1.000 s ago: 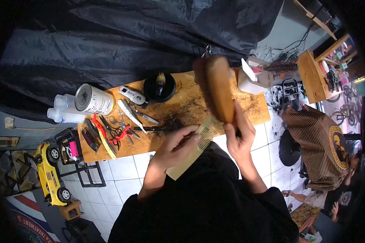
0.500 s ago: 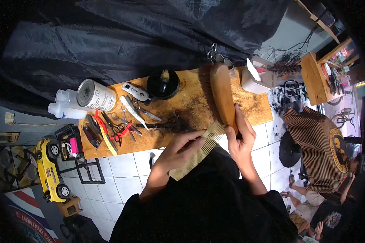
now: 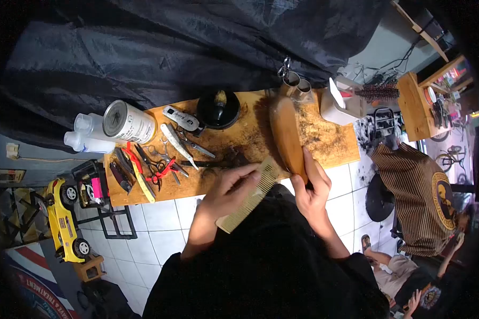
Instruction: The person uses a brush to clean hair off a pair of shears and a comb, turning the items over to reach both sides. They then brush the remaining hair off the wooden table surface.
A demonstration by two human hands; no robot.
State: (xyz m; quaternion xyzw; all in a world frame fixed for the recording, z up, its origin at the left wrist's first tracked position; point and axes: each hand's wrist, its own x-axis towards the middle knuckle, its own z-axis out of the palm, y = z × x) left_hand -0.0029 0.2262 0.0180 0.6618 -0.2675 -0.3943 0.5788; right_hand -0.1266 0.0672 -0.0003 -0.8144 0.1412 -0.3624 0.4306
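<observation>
My left hand (image 3: 226, 194) is closed around a pale yellow comb (image 3: 247, 204), held slanted over my black clothing. My right hand (image 3: 313, 191) pinches the narrow end of a wooden brush (image 3: 288, 135), its dark bristles facing left above the wooden table (image 3: 255, 114). Comb and brush are close but apart. Left of them on the table lie scissors (image 3: 157, 167), a white-handled razor (image 3: 178, 145), a hair clipper (image 3: 181, 118) and a black bowl (image 3: 230, 116) with a shaving brush. Dark hair clippings are scattered over the tabletop.
A large can (image 3: 129, 123) and plastic bottles (image 3: 88, 139) stand at the table's left end. Metal cups (image 3: 298, 87) and a white container (image 3: 343, 109) are at the back right. A yellow toy car (image 3: 64, 223) is at far left; a seated person (image 3: 410, 276) is at lower right.
The brush has tipped slightly and moved a little left and down in my right hand. The comb has shifted slightly left and up. The whole view has shifted a little.
</observation>
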